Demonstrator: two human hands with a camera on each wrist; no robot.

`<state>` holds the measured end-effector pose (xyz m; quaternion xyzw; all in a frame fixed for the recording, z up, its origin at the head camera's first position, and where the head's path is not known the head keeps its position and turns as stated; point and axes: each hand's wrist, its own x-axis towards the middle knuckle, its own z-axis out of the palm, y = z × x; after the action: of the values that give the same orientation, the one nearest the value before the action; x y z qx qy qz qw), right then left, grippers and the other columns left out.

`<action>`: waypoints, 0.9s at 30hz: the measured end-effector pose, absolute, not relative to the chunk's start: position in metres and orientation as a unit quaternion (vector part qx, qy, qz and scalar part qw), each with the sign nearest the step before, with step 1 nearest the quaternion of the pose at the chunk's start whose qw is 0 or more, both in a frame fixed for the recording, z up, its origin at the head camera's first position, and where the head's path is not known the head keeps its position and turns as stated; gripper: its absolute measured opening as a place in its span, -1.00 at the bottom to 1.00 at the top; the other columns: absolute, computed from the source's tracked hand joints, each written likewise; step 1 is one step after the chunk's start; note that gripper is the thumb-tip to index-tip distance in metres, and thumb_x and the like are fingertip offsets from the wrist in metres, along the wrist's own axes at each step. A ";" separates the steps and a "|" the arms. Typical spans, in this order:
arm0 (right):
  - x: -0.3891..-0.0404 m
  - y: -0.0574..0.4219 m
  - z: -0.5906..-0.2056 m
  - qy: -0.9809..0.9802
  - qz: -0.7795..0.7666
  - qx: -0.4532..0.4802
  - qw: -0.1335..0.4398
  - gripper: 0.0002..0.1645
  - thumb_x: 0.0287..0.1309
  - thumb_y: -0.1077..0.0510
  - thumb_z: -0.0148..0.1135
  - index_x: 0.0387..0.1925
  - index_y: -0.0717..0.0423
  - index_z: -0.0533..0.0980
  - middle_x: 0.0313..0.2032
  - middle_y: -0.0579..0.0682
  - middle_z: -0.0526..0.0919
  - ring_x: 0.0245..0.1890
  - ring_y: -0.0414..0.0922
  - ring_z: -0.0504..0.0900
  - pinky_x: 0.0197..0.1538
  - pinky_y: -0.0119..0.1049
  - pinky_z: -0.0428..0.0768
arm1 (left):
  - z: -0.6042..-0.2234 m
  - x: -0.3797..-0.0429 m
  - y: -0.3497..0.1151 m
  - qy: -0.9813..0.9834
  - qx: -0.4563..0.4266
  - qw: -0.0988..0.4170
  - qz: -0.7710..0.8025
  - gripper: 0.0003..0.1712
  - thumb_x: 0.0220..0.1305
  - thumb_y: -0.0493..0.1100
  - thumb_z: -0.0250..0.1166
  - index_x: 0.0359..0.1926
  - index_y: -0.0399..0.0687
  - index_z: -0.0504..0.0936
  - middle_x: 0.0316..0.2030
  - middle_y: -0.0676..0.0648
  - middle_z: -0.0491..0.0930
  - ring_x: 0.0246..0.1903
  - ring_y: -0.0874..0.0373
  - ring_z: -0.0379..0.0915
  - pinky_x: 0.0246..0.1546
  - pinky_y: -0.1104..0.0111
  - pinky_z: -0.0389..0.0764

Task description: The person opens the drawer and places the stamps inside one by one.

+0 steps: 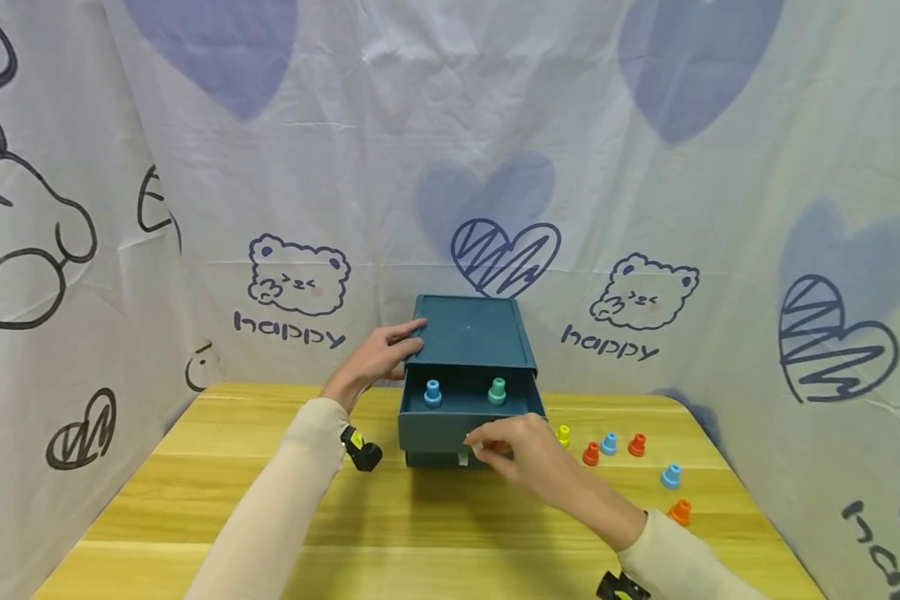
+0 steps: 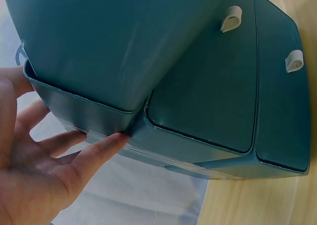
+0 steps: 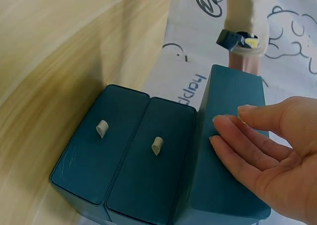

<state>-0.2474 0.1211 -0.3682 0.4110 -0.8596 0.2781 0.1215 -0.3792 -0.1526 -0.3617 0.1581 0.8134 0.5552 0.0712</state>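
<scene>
A dark teal drawer cabinet (image 1: 468,332) stands on the table with its top drawer (image 1: 429,432) pulled out. Inside that drawer are a blue peg-like piece (image 1: 432,394) at the left and a green one (image 1: 497,392) at the right. My left hand (image 1: 375,360) rests with spread fingers against the cabinet's left side; its fingertips (image 2: 119,138) touch the wall just behind the drawer opening. At the drawer front, my right hand (image 3: 267,145) pinches the white pull tab (image 1: 477,447) between thumb and fingers, which mostly hide it. Two lower drawers show their own tabs (image 3: 157,145) and stay closed.
On the table (image 1: 270,433) right of the cabinet stand several similar pieces: yellow (image 1: 563,435), red (image 1: 591,454), blue (image 1: 671,476) and orange (image 1: 679,512) among them. A printed white cloth (image 1: 450,167) hangs behind and at both sides.
</scene>
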 end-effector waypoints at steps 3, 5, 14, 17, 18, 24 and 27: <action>-0.253 0.121 -0.369 -0.860 0.275 0.411 0.129 -0.81 0.18 0.38 0.42 -0.16 0.19 0.77 -0.24 0.05 0.85 -0.38 -0.26 0.75 -0.21 -0.56 0.70 | -0.362 -0.378 -0.153 0.813 0.158 0.074 0.556 -0.34 0.58 0.06 0.09 0.61 0.22 0.21 0.63 -0.18 0.05 0.55 -0.22 0.11 0.30 -0.14 0.55; -0.256 0.121 -0.370 -0.859 0.274 0.411 0.132 -0.81 0.19 0.38 0.42 -0.15 0.19 0.77 -0.23 0.07 0.85 -0.37 -0.24 0.77 -0.20 -0.55 0.71 | -0.362 -0.377 -0.153 0.811 0.158 0.076 0.558 -0.34 0.59 0.06 0.09 0.61 0.22 0.21 0.63 -0.18 0.05 0.56 -0.23 0.09 0.31 -0.16 0.54; -0.270 0.118 -0.374 -0.858 0.264 0.406 0.171 -0.79 0.17 0.41 0.42 -0.15 0.20 0.76 -0.23 0.06 0.85 -0.38 -0.19 0.76 -0.18 -0.46 0.75 | -0.363 -0.376 -0.153 0.814 0.161 0.071 0.554 -0.34 0.59 0.08 0.08 0.61 0.25 0.20 0.63 -0.17 0.06 0.54 -0.20 0.13 0.31 -0.16 0.54; -0.276 0.118 -0.375 -0.856 0.268 0.404 0.179 -0.79 0.17 0.42 0.41 -0.16 0.22 0.76 -0.24 0.07 0.85 -0.38 -0.17 0.77 -0.20 -0.46 0.75 | -0.363 -0.376 -0.153 0.816 0.166 0.063 0.550 -0.34 0.59 0.09 0.08 0.61 0.24 0.21 0.62 -0.18 0.09 0.23 -0.11 0.42 0.25 -0.10 0.60; -0.278 0.118 -0.375 -0.856 0.270 0.403 0.179 -0.79 0.17 0.43 0.40 -0.16 0.22 0.76 -0.24 0.07 0.85 -0.37 -0.17 0.77 -0.20 -0.46 0.75 | -0.362 -0.376 -0.153 0.816 0.167 0.062 0.550 -0.34 0.59 0.09 0.08 0.61 0.24 0.21 0.61 -0.19 0.10 0.10 -0.02 0.45 0.22 -0.08 0.62; -0.290 0.118 -0.378 -0.854 0.299 0.391 0.169 -0.79 0.21 0.42 0.38 -0.13 0.24 0.75 -0.21 0.11 0.84 -0.33 -0.13 0.81 -0.19 -0.46 0.75 | -0.361 -0.377 -0.153 0.813 0.181 0.060 0.550 -0.34 0.60 0.06 0.07 0.61 0.18 0.20 0.58 -0.24 0.16 -0.63 0.24 0.14 -0.25 0.27 0.58; -0.295 0.118 -0.378 -0.853 0.310 0.385 0.168 -0.79 0.22 0.40 0.37 -0.12 0.25 0.75 -0.20 0.12 0.84 -0.32 -0.11 0.82 -0.18 -0.44 0.76 | -0.361 -0.377 -0.153 0.812 0.182 0.058 0.551 -0.35 0.60 0.04 0.08 0.61 0.16 0.21 0.57 -0.25 0.18 -0.65 0.15 0.10 -0.33 0.33 0.54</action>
<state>-0.2953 0.1176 -0.3779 0.3852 -0.8527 0.3104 0.1677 -0.3767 -0.1533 -0.3612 0.1816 0.8124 0.5510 0.0581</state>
